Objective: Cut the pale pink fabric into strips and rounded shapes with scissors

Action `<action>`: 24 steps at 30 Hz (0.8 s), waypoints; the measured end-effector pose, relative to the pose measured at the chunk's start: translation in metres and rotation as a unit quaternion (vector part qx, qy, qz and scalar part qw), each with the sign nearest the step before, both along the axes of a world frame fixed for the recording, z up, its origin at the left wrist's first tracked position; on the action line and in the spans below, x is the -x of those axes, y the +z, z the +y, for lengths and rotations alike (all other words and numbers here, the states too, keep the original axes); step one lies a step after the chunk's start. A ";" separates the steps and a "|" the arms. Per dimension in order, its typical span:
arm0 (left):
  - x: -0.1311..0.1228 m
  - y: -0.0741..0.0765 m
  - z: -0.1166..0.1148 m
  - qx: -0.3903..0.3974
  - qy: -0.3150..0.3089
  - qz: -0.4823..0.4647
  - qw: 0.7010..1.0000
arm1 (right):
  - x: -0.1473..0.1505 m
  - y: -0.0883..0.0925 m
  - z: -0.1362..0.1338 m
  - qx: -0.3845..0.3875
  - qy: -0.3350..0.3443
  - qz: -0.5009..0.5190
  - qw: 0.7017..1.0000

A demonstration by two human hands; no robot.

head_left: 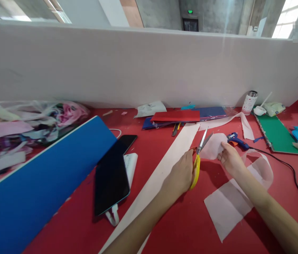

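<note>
In the middle of the head view my left hand (180, 173) is closed round the handles of yellow-handled scissors (197, 169). Their blades point up and away, slightly apart, beside a rounded piece of thin pale pink fabric (212, 147). My right hand (230, 159) pinches that piece at its right edge and holds it above the red table. Whether the blades touch the fabric I cannot tell. Under my right forearm lies a sheer pale pink strip (227, 208), its far end curling up. A long pale strip (162, 176) runs diagonally beneath my left arm.
A blue glue gun (237, 141) with a black cord lies beyond my right hand. To the left are a black tablet (112, 180), a blue board (45, 183) and a bag of fabric scraps (27, 134). A green board (281, 134) and a bottle (249, 102) are at right.
</note>
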State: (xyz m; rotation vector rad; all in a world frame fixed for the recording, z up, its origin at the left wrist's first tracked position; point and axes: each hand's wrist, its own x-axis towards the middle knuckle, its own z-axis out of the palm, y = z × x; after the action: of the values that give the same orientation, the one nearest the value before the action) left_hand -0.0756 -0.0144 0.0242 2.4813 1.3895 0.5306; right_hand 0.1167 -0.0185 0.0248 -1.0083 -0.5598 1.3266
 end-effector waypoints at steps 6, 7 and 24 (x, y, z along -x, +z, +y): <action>0.001 -0.003 0.000 -0.004 0.000 0.047 0.999 | 0.006 0.007 -0.005 0.002 0.009 0.075 0.997; 0.000 -0.003 -0.001 -0.003 0.006 0.051 0.999 | 0.007 0.007 -0.006 0.002 0.013 0.072 0.997; -0.003 0.001 -0.005 0.000 0.016 0.105 0.994 | 0.004 0.006 -0.005 -0.003 0.020 0.125 0.992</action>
State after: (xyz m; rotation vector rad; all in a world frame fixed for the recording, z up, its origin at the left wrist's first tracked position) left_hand -0.0727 -0.0197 0.0256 2.5791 1.5058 0.2818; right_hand 0.1127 -0.0231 0.0306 -0.8135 -0.3944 1.4619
